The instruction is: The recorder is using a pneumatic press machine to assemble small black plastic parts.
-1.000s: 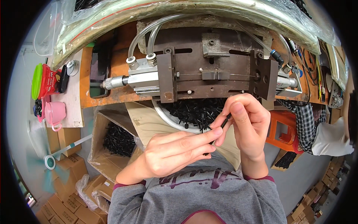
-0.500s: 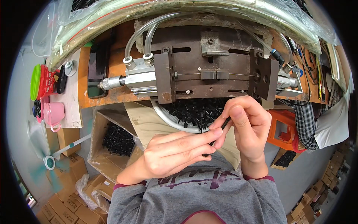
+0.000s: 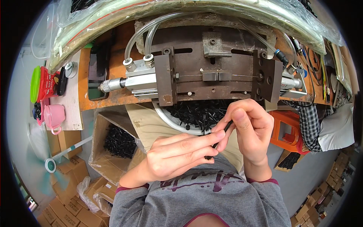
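Observation:
A thin black rod-like part (image 3: 228, 126) slants between my two hands, in front of my shirt. Its upper end is pinched between the thumb and fingers of my right hand (image 3: 251, 130). My left hand (image 3: 177, 153) lies palm inward with its fingers together, closed against the lower end, and black tips show below its fingers. Just beyond my hands, a white-rimmed basin (image 3: 170, 122) holds a heap of black slender parts (image 3: 196, 113). Above the basin stands a dark metal fixture (image 3: 211, 90) with a small clamping block (image 3: 216, 76) at its middle.
Pneumatic cylinders with clear hoses (image 3: 145, 41) flank the fixture on the orange bench (image 3: 117, 99). A carton (image 3: 99, 149) of black parts stands at left, near a fan (image 3: 50, 165). Pink cup (image 3: 55, 114) sits far left; an orange stool (image 3: 283, 130) stands right.

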A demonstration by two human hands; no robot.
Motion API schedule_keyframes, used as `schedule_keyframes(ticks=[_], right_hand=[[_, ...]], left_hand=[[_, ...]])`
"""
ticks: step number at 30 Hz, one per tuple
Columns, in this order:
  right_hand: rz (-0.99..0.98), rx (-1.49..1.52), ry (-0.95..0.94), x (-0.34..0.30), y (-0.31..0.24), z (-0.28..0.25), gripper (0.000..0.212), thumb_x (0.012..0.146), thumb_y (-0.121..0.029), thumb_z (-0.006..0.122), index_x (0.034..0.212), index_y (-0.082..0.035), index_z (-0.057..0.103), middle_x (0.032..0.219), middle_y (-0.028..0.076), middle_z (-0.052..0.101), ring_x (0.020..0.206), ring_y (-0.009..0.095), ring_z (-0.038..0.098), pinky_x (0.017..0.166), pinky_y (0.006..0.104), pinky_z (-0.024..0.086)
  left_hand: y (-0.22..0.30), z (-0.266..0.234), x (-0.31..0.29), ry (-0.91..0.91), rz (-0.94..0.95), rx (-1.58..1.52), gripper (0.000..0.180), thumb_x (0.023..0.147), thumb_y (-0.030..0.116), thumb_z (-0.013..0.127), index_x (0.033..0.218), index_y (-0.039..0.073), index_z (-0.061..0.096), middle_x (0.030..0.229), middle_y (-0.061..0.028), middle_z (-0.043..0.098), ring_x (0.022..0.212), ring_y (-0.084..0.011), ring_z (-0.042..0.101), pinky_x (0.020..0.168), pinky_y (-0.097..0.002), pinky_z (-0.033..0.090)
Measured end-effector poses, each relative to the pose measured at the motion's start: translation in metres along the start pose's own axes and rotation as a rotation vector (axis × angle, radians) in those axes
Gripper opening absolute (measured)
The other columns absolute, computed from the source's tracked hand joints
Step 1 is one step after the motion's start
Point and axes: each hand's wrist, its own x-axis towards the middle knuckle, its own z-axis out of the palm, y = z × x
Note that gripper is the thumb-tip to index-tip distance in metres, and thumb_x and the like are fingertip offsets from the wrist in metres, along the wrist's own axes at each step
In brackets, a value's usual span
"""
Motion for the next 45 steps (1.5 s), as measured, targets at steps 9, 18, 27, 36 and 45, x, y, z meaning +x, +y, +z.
schedule_keyframes(ticks=[9,18,27,36,45], right_hand=[[0.129,0.033,-0.016,0.003,-0.001,-0.010,0.012,0.092,-0.002,0.060,0.085,0.007,0.065,0.087,0.015,0.068,0.057,0.010,0.060,0.048,0.0197,0.047],[0.133,-0.344,0.167,-0.011,-0.010,-0.015,0.014,0.090,0.000,0.062,0.102,0.005,0.068,0.085,0.009,0.068,0.062,0.006,0.058,0.053,0.0179,0.045],[-0.140,-0.681,0.145,-0.007,-0.023,-0.016,0.012,0.082,0.005,0.065,0.094,0.004,0.070,0.079,0.011,0.068,0.063,0.012,0.061,0.053,0.0221,0.046],[-0.515,-0.759,0.217,0.056,-0.070,-0.003,0.010,0.083,0.004,0.066,0.093,0.004,0.069,0.078,0.008,0.067,0.060,0.008,0.056,0.052,0.0191,0.041],[-0.962,-1.439,-0.079,0.170,-0.118,0.054,0.027,0.074,-0.002,0.072,0.101,-0.004,0.068,0.089,0.005,0.069,0.071,0.013,0.061,0.058,0.0257,0.047]], left_hand=[[-0.003,-0.003,0.006,-0.030,0.054,0.079,0.032,0.064,0.008,0.082,0.092,-0.002,0.071,0.111,-0.0185,0.068,0.073,-0.0211,0.069,0.062,-0.0278,0.057],[-0.008,0.014,0.027,0.069,0.015,0.418,0.030,0.062,0.008,0.080,0.089,-0.002,0.070,0.114,-0.0170,0.067,0.082,-0.0238,0.068,0.069,-0.0304,0.056],[-0.020,0.029,0.040,0.065,-0.037,0.665,0.029,0.065,0.008,0.077,0.092,0.001,0.069,0.120,-0.0132,0.065,0.061,-0.0148,0.063,0.057,-0.0256,0.049],[-0.017,0.028,0.041,0.027,-0.046,0.750,0.022,0.067,0.009,0.076,0.087,0.003,0.069,0.121,-0.0108,0.065,0.050,-0.0096,0.057,0.049,-0.0225,0.044],[-0.020,0.028,0.037,0.048,-0.036,0.693,0.020,0.072,0.009,0.075,0.090,0.003,0.069,0.126,-0.0117,0.062,0.050,-0.0116,0.056,0.051,-0.0227,0.043]])
